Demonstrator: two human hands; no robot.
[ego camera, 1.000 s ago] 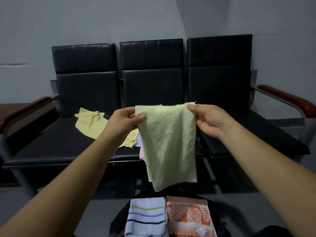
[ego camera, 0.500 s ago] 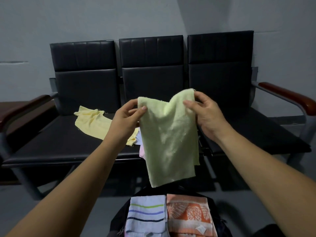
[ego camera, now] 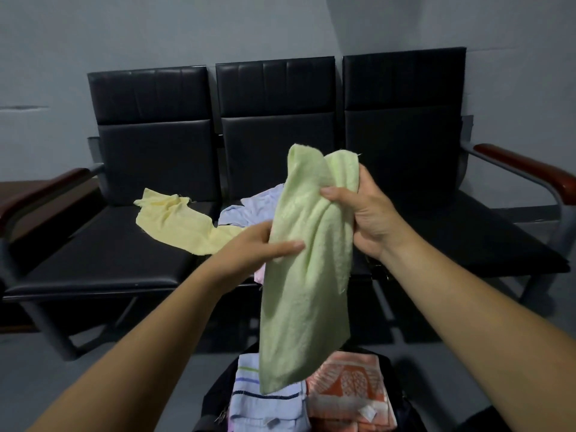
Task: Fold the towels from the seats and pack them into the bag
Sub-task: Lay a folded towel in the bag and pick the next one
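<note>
- The green towel (ego camera: 307, 275) hangs in the air in front of the middle seat (ego camera: 274, 145), with its lower end dangling just over the open black bag (ego camera: 215, 394) on the floor.
- The right hand (ego camera: 364, 219) has its grip closed on the towel's top. The thumb is across the front and the fingers are wrapped behind, so both upper corners are bunched together above the fist. This looks like a lengthwise fold being held closed, with the hand carrying the weight.
- The left hand (ego camera: 255, 247) has its grip pinched on the towel's left edge at about mid-height, thumb in front and fingers behind. It is probably steadying the hanging cloth so the halves line up, or getting ready to double it over.
- The fold is rough. The cloth is creased under the right thumb and the lower edges do not meet cleanly, so it likely needs smoothing before it is packed.
- In the bag, a striped towel (ego camera: 265, 406) and an orange patterned towel (ego camera: 346, 391) lie flat side by side. Holding the green towel right above them keeps the drop short.
- A yellow towel (ego camera: 177, 226) lies crumpled across the left seat (ego camera: 103, 254), reaching towards its front right corner.
- A pale lavender towel (ego camera: 252, 207) lies heaped on the middle seat, and a bit of pink cloth (ego camera: 259, 274) shows at that seat's front edge. All three are unfolded, so more work remains.
</note>
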